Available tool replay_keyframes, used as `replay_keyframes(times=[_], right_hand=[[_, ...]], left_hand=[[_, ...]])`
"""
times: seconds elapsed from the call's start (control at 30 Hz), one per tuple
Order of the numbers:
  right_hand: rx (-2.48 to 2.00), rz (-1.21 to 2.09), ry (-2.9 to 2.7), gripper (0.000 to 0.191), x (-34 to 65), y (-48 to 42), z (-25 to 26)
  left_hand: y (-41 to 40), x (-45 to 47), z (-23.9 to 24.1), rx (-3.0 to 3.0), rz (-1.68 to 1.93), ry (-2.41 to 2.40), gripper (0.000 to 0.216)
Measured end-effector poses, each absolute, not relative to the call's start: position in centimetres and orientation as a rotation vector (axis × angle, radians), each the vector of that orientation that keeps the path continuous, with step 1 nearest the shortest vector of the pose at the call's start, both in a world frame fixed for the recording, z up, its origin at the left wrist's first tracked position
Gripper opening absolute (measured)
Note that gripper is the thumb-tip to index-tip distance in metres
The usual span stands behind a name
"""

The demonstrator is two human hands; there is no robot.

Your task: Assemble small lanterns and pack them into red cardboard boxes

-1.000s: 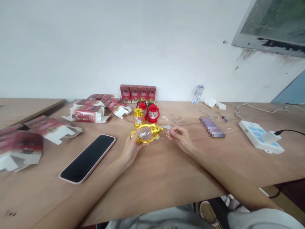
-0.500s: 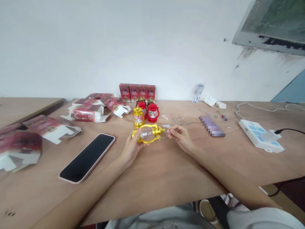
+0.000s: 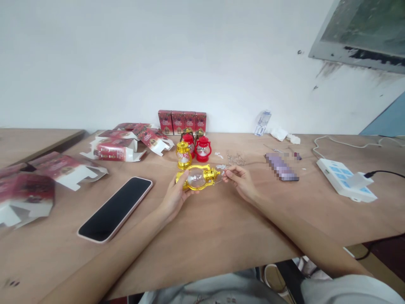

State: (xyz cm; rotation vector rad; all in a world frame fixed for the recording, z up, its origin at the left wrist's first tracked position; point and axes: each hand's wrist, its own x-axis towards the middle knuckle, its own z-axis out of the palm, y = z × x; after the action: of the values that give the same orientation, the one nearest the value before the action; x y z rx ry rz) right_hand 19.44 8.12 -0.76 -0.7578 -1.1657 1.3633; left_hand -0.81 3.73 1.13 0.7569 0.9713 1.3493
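Observation:
My left hand (image 3: 174, 196) grips a small gold toy lantern (image 3: 198, 177) with a clear globe, lying on its side just above the wooden table (image 3: 209, 228). My right hand (image 3: 241, 182) is at the lantern's top end, its fingers pinched on a thin wire piece too small to name. Behind them stand another gold lantern (image 3: 183, 155) and two red lanterns (image 3: 202, 149). A small heap of wire hooks (image 3: 236, 159) lies just beyond my right hand.
A black phone in a pink case (image 3: 116, 208) lies to the left. Opened red and white cartons (image 3: 118, 150) spread over the left side, and a row of closed red boxes (image 3: 182, 121) stands at the wall. A white power strip (image 3: 345, 180) with cables sits at right.
Both hands and the gold lantern have shifted slightly right and away from me; the grip is the same.

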Motion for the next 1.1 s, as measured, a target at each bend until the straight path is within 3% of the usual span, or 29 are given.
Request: replay_keyframes(times=[0.4,1.1], right_hand=[[-0.880,1.102,-1.422,0.023,19.74,8.22,-0.47],[-1.002,1.097,-1.503,0.027,19.48,8.09,-0.83]], left_hand=[[3.41,-0.61,1.15,0.896,1.353,1.023,0.040],[2.95,-0.24,1.13,1.061,1.403,1.059,0.042]])
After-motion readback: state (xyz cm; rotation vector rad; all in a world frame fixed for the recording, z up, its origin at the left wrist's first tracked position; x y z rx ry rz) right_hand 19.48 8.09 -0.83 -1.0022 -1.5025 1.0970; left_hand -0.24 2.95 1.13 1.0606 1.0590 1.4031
